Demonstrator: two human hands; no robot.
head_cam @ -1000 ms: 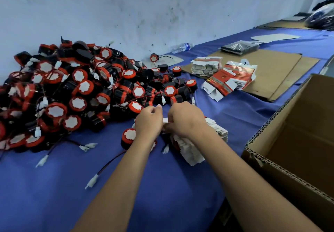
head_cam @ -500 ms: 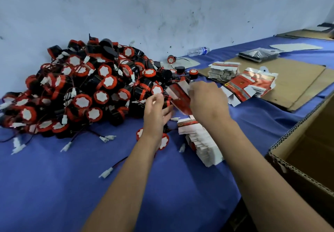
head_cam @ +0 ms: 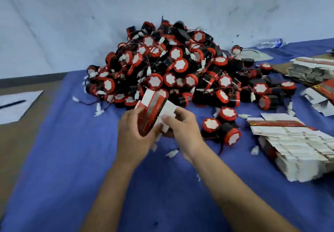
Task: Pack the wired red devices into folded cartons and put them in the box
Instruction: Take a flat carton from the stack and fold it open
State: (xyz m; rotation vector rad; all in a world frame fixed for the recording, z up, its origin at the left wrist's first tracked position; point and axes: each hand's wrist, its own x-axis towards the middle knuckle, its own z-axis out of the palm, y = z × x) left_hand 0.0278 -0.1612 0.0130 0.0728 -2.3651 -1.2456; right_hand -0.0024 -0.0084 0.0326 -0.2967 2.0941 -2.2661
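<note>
A big heap of round red-and-black wired devices (head_cam: pixel 173 69) lies on the blue cloth against the wall. In front of it I hold one red carton (head_cam: pixel 153 112) with white flaps, partly unfolded. My left hand (head_cam: pixel 133 137) grips its lower left side. My right hand (head_cam: pixel 182 128) pinches a white flap on its right. Two loose devices (head_cam: pixel 222 125) lie just right of my hands. A fanned stack of flat cartons (head_cam: pixel 292 148) lies at the right. The box is out of view.
More flat carton stacks (head_cam: pixel 314 70) sit at the far right on cardboard. A plastic bottle (head_cam: pixel 271 42) lies by the wall. A white sheet with a pen (head_cam: pixel 16 105) rests at the left on brown board. White wire connectors (head_cam: pixel 171 153) are scattered near my hands.
My hands lifted one carton off the flat stack and brought it left in front of the heap. The view swung left, so the cardboard box has left the frame.
</note>
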